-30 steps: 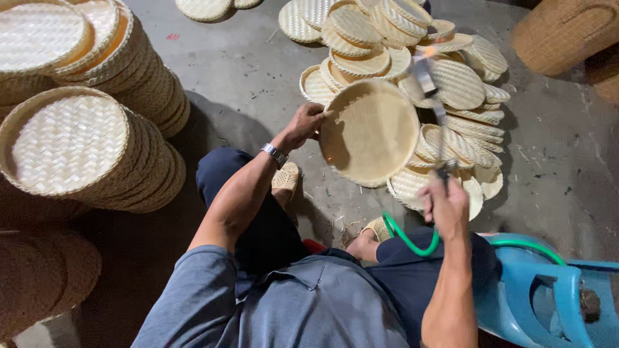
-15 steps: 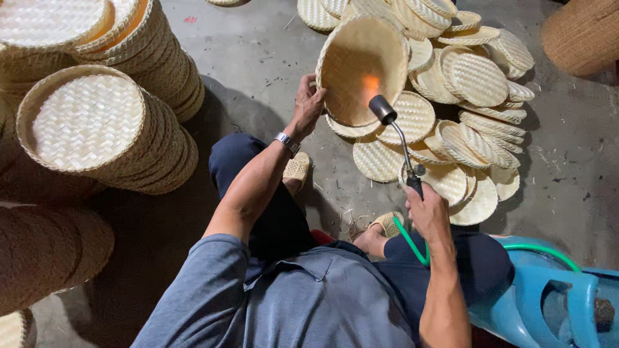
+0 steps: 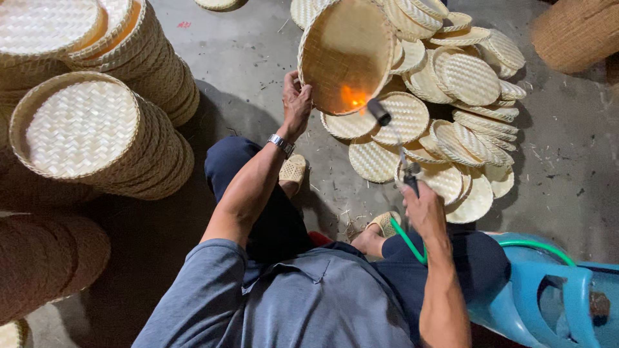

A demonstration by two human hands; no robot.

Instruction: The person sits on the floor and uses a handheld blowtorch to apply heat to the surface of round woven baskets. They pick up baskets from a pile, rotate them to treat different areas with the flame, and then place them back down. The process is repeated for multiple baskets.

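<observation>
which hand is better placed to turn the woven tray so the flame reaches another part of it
Left, probably. The left hand already grips the rim of the tilted woven tray, while the right hand holds the gas torch.

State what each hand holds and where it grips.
Left hand grips the tilted woven tray by its rim; right hand grips the gas torch by its handle.

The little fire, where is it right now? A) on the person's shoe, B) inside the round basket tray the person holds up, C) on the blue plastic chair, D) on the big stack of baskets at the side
B: the orange flame glows on the inner face of the woven tray that the left hand tilts up, just at the tip of the torch held in the right hand.
</observation>
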